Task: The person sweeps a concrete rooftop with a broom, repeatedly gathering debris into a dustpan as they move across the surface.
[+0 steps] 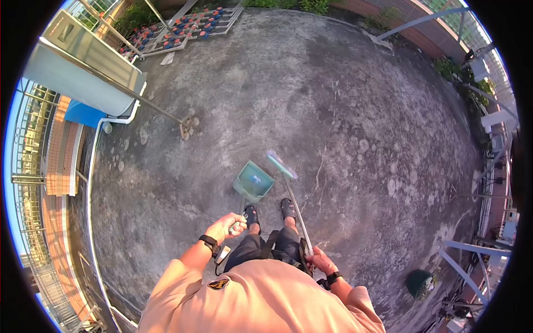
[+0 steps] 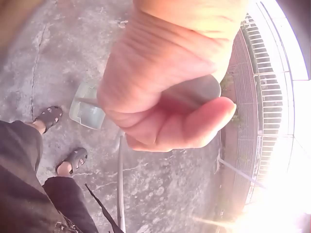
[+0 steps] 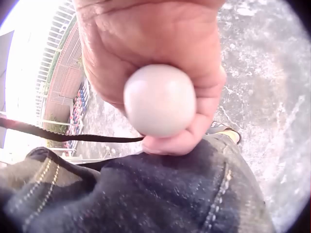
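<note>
Left hand (image 1: pixel 225 226) is clenching the dustpan (image 1: pixel 254 181) handle, angling its mouth toward the broom (image 1: pixel 281 165). Right hand (image 1: pixel 321 261) is gripping the broom's top end (for reach). Both are sitting mid-floor (image 1: pixel 344 100), far from its edges.

Outdoor flat rooftop of a bldg, in low sun. Bare concrete floor (image 1: pixel 344 111), stained & cracked, runs out to open edges w/ metal railing (image 1: pixel 25 183) on the left; a brick-coloured bldg (image 1: pixel 58 155) shows beyond it. Big grey metal box (image 1: pixel 78 72) on a frame, white pipe (image 1: pixel 90 183) along the edge, plants (image 1: pixel 463 77) at the rim, rack of red & blue items (image 1: pixel 183 28) at the far end.
</note>
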`<state>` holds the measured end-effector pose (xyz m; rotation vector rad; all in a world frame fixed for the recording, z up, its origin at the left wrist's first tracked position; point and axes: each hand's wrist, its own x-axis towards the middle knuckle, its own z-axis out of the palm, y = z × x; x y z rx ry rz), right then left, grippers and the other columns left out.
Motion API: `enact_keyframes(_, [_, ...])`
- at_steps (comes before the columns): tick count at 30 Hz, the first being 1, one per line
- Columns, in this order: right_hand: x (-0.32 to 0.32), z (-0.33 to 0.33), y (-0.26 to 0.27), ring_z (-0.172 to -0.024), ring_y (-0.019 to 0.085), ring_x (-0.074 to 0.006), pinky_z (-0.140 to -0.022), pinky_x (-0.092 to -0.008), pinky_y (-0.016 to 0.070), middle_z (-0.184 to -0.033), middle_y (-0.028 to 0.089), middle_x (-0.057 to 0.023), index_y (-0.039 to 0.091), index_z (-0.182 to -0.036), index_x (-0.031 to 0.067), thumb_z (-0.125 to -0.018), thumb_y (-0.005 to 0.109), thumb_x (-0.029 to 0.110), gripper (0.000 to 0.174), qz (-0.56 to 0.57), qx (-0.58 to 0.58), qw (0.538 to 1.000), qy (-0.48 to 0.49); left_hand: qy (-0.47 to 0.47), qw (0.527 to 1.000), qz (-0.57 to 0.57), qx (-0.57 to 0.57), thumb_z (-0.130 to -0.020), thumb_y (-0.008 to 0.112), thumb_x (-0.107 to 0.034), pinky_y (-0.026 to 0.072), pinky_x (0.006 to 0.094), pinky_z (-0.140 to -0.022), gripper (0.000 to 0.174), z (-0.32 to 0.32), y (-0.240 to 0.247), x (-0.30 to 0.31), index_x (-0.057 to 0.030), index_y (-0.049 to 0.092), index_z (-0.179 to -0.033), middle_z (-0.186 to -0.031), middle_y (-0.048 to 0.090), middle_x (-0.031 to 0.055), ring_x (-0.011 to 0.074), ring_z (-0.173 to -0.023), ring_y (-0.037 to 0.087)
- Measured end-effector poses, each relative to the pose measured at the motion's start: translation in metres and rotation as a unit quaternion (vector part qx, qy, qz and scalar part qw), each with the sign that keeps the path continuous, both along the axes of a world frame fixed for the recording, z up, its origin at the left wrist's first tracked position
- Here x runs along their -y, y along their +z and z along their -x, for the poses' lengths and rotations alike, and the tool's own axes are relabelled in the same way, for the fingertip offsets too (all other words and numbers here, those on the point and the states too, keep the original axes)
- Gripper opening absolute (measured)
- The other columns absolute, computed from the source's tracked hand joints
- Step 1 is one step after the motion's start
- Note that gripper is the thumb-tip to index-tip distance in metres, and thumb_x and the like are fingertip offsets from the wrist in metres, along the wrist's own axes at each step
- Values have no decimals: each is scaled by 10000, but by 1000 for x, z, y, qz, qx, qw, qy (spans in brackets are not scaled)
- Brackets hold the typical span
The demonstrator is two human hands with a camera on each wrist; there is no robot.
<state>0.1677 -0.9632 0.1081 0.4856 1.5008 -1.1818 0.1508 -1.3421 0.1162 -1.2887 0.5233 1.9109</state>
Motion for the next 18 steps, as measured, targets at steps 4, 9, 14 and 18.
enact_keyframes(4, [2, -55, -6, -416, 464, -141, -363, -283, 380, -558, 469, -58, 410, -866, 19, -733, 553, 54, 199, -104, -64, 991, -50, -69, 997, -24, 3, -759, 493, -41, 255, 174, -283, 183, 7, 0, -2, -82, 358, -642, -546, 400, 6, 43, -373, 334])
enact_keyframes(9, [5, -96, -3, -412, 447, -140, -347, -292, 365, -584, 464, -58, 399, -1028, 1, -741, 546, 39, 325, -164, -81, 957, -225, -191, 981, -31, 2, -762, 487, -28, 270, 187, -274, 130, 33, 7, -16, -76, 367, -745, -563, 423, 24, 56, -358, 347])
enact_keyframes(14, [-43, -96, -26, -441, 440, -123, -374, -276, 390, -606, 454, -33, 177, -1352, 74, -745, 519, 24, 698, -132, -113, 914, -366, -282, 958, -45, 11, -760, 491, -23, 257, 172, -272, 144, 91, 15, -67, -76, 360, -731, -574, 426, 18, 42, -365, 339])
enact_keyframes(18, [-118, -64, -50, -441, 446, -116, -384, -274, 397, -614, 458, -32, 170, -1353, 34, -725, 495, 14, 708, -127, -150, 877, -438, -347, 937, -40, 15, -765, 489, -27, 249, 171, -271, 143, 138, 22, -128, -80, 362, -729, -569, 417, 12, 41, -367, 337])
